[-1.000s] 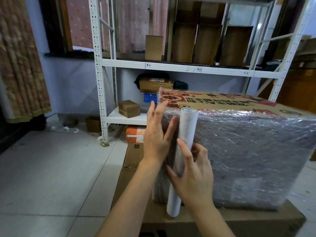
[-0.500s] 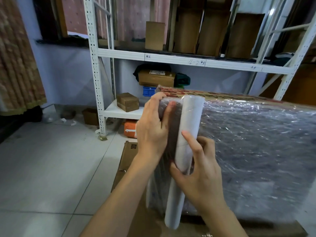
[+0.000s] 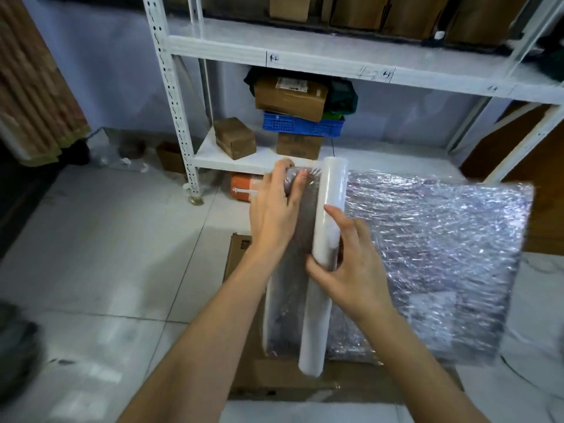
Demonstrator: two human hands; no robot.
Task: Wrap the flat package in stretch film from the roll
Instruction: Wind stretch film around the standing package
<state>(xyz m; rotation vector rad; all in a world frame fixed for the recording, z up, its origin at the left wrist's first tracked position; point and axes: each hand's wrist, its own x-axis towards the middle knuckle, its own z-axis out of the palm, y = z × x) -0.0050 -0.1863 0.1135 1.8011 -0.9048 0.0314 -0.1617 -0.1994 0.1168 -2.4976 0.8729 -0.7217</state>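
1. My left hand [image 3: 274,209] curls its grip over the top left corner of the flat package [image 3: 427,257], fingers wrapped round the edge and thumb on the near face.
2. My right hand [image 3: 351,267] clamps its grip on the roll [image 3: 323,264] of stretch film at about mid-length: the thumb presses the near side below, the forefinger lies up along it, and the other fingers curl behind, out of sight.
3. The roll stands nearly upright, leaning a little to the right at the top, flat against the package's near face just beside its left edge. Its top end reaches about level with the package's top edge; its bottom end hangs past the lower edge.
4. The package stands on edge, its broad face toward me, already covered in crinkled, shiny film [image 3: 451,227]. A smoother band of film shows between the roll and the left edge, under my left hand.
5. The package rests on a flattened cardboard box [image 3: 283,380] lying on the tiled floor [image 3: 100,239].
6. Behind the package is a white metal shelf rack [image 3: 171,96]. On its lower shelf, above the package's left corner, sit a small brown box [image 3: 235,137], a blue crate [image 3: 302,125] and a taped parcel [image 3: 290,97] on top of the crate.
7. An orange bag [image 3: 242,187] lies under the lower shelf, just left of my left hand.
8. A patterned curtain [image 3: 33,87] hangs far to the left of the rack.
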